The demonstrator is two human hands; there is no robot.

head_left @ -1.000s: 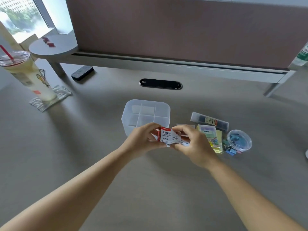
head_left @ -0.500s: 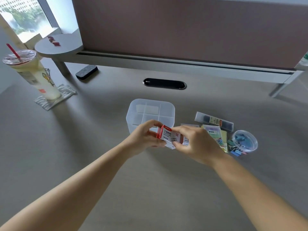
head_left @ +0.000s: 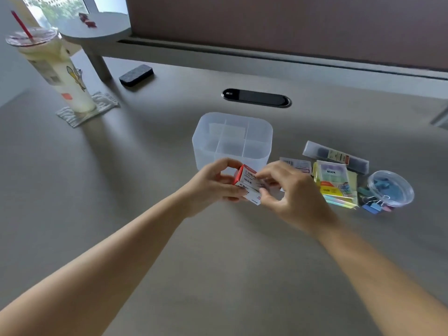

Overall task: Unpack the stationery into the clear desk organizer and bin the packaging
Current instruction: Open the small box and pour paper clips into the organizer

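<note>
Head view:

- Box (head_left: 247, 184): small red-and-white carton, held above the table (head_left: 218, 275) just in front of the organizer (head_left: 232, 139). Likely light, with thin card walls that dent if squeezed; contents not visible.
- Left hand (head_left: 213, 187): fingers curled round the box's left end, thumb underneath. Judged the steadying hold; best kept on the corners, where card is stiffest.
- Right hand (head_left: 288, 192): fingertips pinch the box's right end, seemingly at the flap. Whether the flap is open cannot be told.
- Organizer: clear plastic, rigid, open top, divided into compartments, all apparently unfilled. Smooth walls, probably slippery; may slide if knocked.
- Sticky notes (head_left: 335, 184): wrapped pads just right of the right hand, lying flat. Film likely slick.
- Long pack (head_left: 335, 156): clear sleeve behind the notes, near the organizer's right side.
- Tub (head_left: 390, 187): round clear container of binder clips, farthest right; loose clips (head_left: 372, 206) lie touching its front.
- Drink (head_left: 55, 69): tall lidded cup with straw on a coaster, far left, well apart from the work.
- Open room: bare table in front of and left of the hands. No bin in view.
- Edges: partition rail runs behind the organizer.
</note>
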